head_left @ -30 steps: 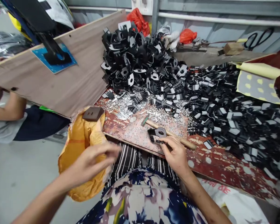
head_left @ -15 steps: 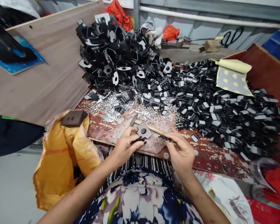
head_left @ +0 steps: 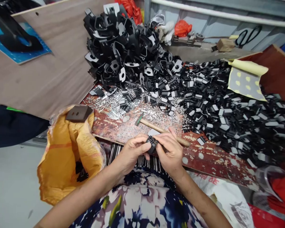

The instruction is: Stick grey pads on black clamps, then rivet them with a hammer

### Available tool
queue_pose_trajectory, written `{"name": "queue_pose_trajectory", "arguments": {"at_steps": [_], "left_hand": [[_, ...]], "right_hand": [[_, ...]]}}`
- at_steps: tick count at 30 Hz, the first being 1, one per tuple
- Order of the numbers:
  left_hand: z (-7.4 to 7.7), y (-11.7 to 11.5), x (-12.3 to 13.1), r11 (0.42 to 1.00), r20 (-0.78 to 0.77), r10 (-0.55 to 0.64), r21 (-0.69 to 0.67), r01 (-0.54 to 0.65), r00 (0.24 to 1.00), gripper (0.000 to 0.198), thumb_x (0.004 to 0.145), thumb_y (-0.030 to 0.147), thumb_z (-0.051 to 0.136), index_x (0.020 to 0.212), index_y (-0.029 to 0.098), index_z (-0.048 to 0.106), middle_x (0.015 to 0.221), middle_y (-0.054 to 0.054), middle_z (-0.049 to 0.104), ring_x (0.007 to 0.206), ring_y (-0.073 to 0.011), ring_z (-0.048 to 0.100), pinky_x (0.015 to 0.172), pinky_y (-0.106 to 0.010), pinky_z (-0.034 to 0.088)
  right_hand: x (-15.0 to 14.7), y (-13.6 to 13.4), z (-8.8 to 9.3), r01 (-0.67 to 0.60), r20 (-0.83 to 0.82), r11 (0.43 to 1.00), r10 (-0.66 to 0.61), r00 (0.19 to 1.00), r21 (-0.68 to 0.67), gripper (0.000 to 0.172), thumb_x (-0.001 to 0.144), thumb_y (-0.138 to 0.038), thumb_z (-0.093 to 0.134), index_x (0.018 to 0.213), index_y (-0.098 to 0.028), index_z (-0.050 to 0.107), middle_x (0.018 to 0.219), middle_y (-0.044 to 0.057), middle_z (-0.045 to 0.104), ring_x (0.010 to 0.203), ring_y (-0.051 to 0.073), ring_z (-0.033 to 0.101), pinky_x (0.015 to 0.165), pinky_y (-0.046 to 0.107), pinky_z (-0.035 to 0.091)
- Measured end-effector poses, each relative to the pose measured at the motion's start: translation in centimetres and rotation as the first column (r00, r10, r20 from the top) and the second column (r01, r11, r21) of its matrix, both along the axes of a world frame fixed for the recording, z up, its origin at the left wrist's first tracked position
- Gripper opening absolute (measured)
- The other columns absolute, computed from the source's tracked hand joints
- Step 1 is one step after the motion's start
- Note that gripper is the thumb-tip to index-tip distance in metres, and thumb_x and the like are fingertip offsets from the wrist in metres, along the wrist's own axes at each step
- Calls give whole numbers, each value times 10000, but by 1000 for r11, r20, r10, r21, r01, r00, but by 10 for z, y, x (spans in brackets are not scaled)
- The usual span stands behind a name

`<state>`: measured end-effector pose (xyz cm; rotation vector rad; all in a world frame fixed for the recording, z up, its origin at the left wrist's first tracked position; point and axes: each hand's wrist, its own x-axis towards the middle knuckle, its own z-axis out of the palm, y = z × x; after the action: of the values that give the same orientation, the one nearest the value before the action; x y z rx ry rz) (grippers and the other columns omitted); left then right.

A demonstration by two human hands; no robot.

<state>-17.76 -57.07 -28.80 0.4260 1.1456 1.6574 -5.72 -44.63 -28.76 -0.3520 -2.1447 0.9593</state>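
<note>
My left hand [head_left: 135,153] is closed on a black plastic clip part [head_left: 152,144], its thumb across the side. My right hand [head_left: 170,152] meets it from the other side, fingers pinched on the same black plastic; whether a second small piece is in those fingers I cannot make out. The part's light grey pad [head_left: 153,132] faces away from me. Just behind the hands, a small hammer [head_left: 156,126] with a green head and wooden handle lies on the bench. Thin silver pins [head_left: 154,115] are scattered beyond it.
A tall heap of larger black clip parts [head_left: 123,47] stands at the back, a wide heap of small black pieces [head_left: 218,107] at right. An open yellow sack [head_left: 59,164] stands at left, with a brown block [head_left: 79,113] at its rim. A yellow-backed sheet [head_left: 246,79] lies on the right heap.
My hands have come together in front of the hammer. The clip part has turned, its pad now facing away. My right hand has moved left, away from the hammer's handle.
</note>
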Motion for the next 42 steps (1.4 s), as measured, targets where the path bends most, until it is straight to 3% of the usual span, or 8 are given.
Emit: {"name": "queue_pose_trajectory", "arguments": {"at_steps": [8, 11, 14, 21, 27, 33, 39, 42], "left_hand": [[-17, -19, -15, 996, -202, -48, -87, 31, 978, 267, 832, 440, 801, 874, 176, 812, 1520, -118, 470, 718, -95, 559, 481, -209, 467], [-18, -32, -23, 995, -218, -42, -102, 20, 975, 204, 843, 388, 794, 886, 189, 803, 1083, -82, 678, 695, -109, 526, 545, -202, 414], [-17, -40, -29, 992, -251, 33, -107, -62, 967, 164, 841, 357, 794, 877, 198, 779, 746, -2, 612, 659, -120, 516, 631, -230, 431], [-16, -34, -24, 990, -302, 32, -125, -73, 953, 160, 832, 353, 776, 814, 200, 734, 736, 4, 603, 628, -128, 564, 657, -271, 458], [-14, -22, -22, 987, -393, 33, -129, -91, 919, 186, 797, 321, 785, 737, 199, 659, 765, -6, 566, 666, -135, 530, 591, -251, 461], [-13, 6, -15, 992, -452, -12, -115, -45, 892, 311, 812, 392, 763, 625, 204, 601, 607, 21, 508, 598, -126, 456, 536, -251, 364], [-17, 6, -13, 989, -383, -21, -143, -37, 923, 389, 776, 419, 778, 558, 205, 538, 519, 51, 426, 520, -103, 361, 510, -261, 244], [-17, -4, -18, 979, -328, 3, -191, -70, 945, 416, 778, 433, 776, 556, 207, 507, 523, 52, 400, 502, -96, 341, 504, -265, 223]], "right_hand": [[19, 2, -7, -321, 130, 838, 413, 901, -441, 354, 997, -275, 575, 1319, -270, 724, 1185, 83, 764, 1045, 218, 730, 924, 414, 617], [16, 37, -1, -383, 290, 890, 445, 847, -247, 296, 988, -233, 602, 1193, -359, 776, 962, -3, 789, 869, 185, 711, 910, 442, 584], [1, 82, 1, -188, 375, 961, 100, 922, 204, 279, 969, -164, 624, 1054, -358, 805, 869, -8, 774, 861, 219, 648, 921, 485, 490], [-44, 120, -12, -326, 504, 773, 8, 863, 545, 155, 967, -258, 671, 861, -254, 783, 900, 53, 727, 890, 251, 555, 836, 431, 402], [-21, 110, 3, -240, 274, 920, 156, 949, 310, 137, 964, -204, 617, 922, -233, 744, 1100, 74, 756, 1008, 241, 683, 922, 467, 532], [0, 59, 27, -444, 226, 889, 412, 883, 115, 165, 986, -175, 614, 1014, -261, 752, 1069, 36, 801, 968, 182, 766, 849, 366, 642], [10, 51, 20, -387, 294, 914, 407, 865, -124, 195, 958, -215, 691, 1141, -272, 720, 1050, -3, 811, 915, 160, 779, 818, 308, 643], [-1, 81, 5, -296, 343, 954, 262, 902, 47, 207, 1003, -173, 579, 1118, -257, 730, 1024, 14, 799, 900, 168, 753, 818, 336, 616]]}}
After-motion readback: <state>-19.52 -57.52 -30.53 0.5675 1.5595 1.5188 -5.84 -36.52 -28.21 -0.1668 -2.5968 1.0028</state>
